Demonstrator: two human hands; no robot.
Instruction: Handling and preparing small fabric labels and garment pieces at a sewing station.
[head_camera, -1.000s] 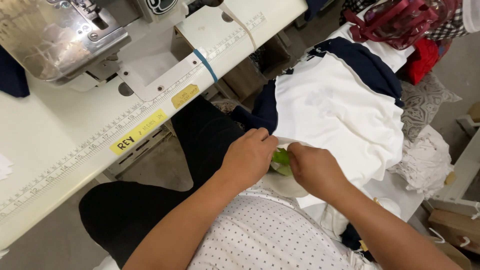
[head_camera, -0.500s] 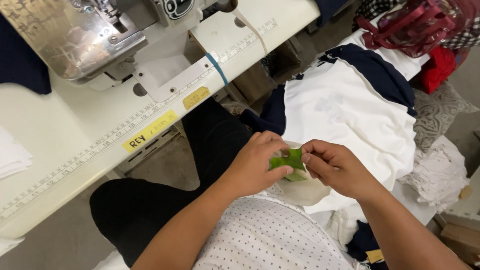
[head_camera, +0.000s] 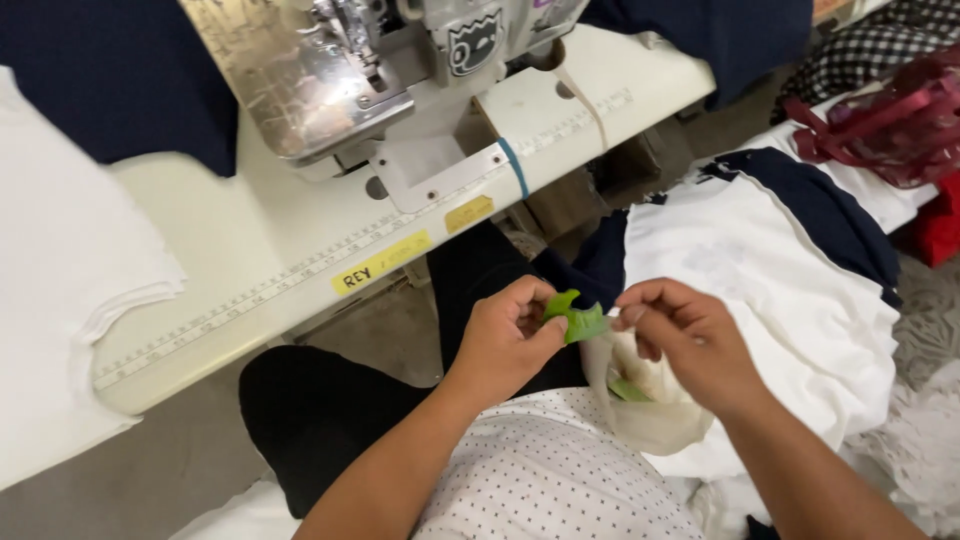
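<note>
A small green tag (head_camera: 578, 320) is pinched between the thumb and fingers of my left hand (head_camera: 505, 340), over my lap. My right hand (head_camera: 690, 345) pinches the other end of the same tag, its fingers curled. Below the tag hangs a thin cream bag (head_camera: 650, 405) with more green inside it. A stack of white and navy garments (head_camera: 780, 290) lies just to the right of my hands.
A sewing machine (head_camera: 380, 70) stands on a cream table (head_camera: 230, 250) with a ruler strip along its front edge. White fabric (head_camera: 60, 270) lies at the left, navy cloth (head_camera: 110, 80) behind it. A dark red bag (head_camera: 890, 120) sits at the far right.
Both hands have lifted away from the garment stack and drawn the green tag out of the cream bag. The view has tilted up towards the machine.
</note>
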